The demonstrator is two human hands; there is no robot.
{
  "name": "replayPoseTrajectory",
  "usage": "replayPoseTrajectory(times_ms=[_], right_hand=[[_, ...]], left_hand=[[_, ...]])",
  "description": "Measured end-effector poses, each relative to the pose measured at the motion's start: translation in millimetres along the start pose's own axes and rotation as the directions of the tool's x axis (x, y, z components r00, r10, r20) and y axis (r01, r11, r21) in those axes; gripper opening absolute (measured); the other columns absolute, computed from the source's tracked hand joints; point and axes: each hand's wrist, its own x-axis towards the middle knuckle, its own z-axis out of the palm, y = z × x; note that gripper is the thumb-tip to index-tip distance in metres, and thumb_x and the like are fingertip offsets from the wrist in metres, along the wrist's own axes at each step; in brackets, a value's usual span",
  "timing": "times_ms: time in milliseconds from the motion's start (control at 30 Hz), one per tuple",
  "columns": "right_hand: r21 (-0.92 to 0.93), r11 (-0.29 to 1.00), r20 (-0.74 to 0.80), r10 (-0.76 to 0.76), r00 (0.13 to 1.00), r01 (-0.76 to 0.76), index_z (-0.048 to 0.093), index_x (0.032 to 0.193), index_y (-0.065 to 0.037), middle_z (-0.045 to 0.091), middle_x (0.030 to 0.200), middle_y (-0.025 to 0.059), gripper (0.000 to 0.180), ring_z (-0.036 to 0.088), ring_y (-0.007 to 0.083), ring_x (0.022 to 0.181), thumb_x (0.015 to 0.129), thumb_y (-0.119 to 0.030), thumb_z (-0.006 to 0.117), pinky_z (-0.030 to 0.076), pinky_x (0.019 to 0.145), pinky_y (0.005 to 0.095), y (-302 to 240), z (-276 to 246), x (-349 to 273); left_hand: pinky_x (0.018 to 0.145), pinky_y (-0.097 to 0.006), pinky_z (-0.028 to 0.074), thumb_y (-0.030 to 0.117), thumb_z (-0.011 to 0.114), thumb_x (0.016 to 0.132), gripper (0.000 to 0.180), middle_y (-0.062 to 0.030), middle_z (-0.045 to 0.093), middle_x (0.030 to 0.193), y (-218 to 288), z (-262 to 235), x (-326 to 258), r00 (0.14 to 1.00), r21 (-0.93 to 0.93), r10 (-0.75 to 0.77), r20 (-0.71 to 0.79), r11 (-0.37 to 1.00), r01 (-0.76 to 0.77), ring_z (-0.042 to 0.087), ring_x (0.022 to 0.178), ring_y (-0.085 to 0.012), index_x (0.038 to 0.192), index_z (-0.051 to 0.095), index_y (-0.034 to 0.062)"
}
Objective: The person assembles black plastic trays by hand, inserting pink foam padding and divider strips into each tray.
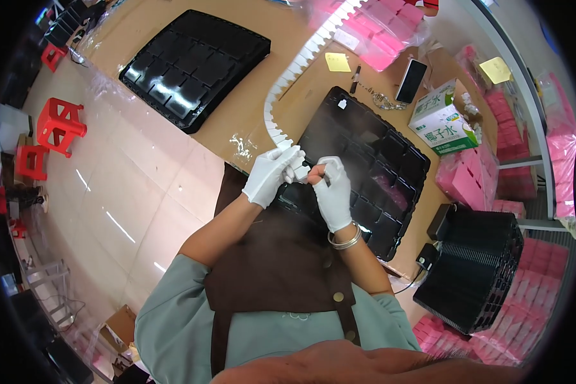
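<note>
A long white notched strip (276, 105) curves down from the far edge of the table to my hands. My gloved left hand (270, 176) is closed around its near end. A small white end piece (301, 171) shows between my two hands. My right hand (332, 195) pinches at that piece; thumb and a fingertip poke bare out of its white glove. Both hands are over the near left corner of a black compartment tray (365, 137). One small white piece (342, 104) lies at the tray's far corner. Clear pinkish film (390, 191) shows in one compartment.
Another black tray (195, 67) lies at the far left of the cardboard-covered table. Right of the near tray are a phone (411, 81), a chain, a marker and a white-green carton (443, 121). Stacked black trays (470, 269) and pink bundles stand at the right. Red stools (61, 126) are left.
</note>
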Motion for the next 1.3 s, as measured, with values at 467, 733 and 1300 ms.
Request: replayPoseTrajectory(times_ms=[467,733,1300], right_hand=[[-0.068,0.996,-0.043,0.053,0.998,-0.056,0.066,0.071,-0.003,0.06,0.094,0.0084,0.01,0.058,0.0258,0.09,0.065,-0.003,0.073,0.047,0.079,0.0345,15,1,2],[-0.503,0.862,0.164,0.017,0.986,0.068,0.062,0.074,-0.004,0.059,0.097,0.0112,0.014,0.058,0.031,0.088,0.066,-0.005,0.073,0.047,0.074,0.0396,11,25,-5],[0.233,0.913,0.247,0.277,0.929,-0.334,0.064,0.095,0.001,0.064,0.085,0.0024,0.013,0.059,0.0082,0.076,0.084,-0.006,0.067,0.047,0.071,0.0222,-6,6,4]], left_hand=[[0.05,-0.017,0.042,0.023,0.061,0.093,0.026,-0.0038,0.066,0.081,8,-34,1,0.955,0.213,0.234,-0.184,0.958,-0.194,0.053,0.056,-0.0041,0.099,0.068,-0.0011],[0.053,-0.019,0.042,0.023,0.061,0.092,0.025,-0.0042,0.066,0.081,28,-28,-18,0.936,0.248,0.28,-0.215,0.942,-0.225,0.052,0.057,-0.0039,0.098,0.069,-0.0009],[0.055,-0.018,0.043,0.019,0.06,0.093,0.025,-0.0017,0.063,0.082,18,6,-34,0.977,0.12,0.188,-0.104,0.977,-0.175,0.052,0.061,-0.0032,0.105,0.066,-0.002]])
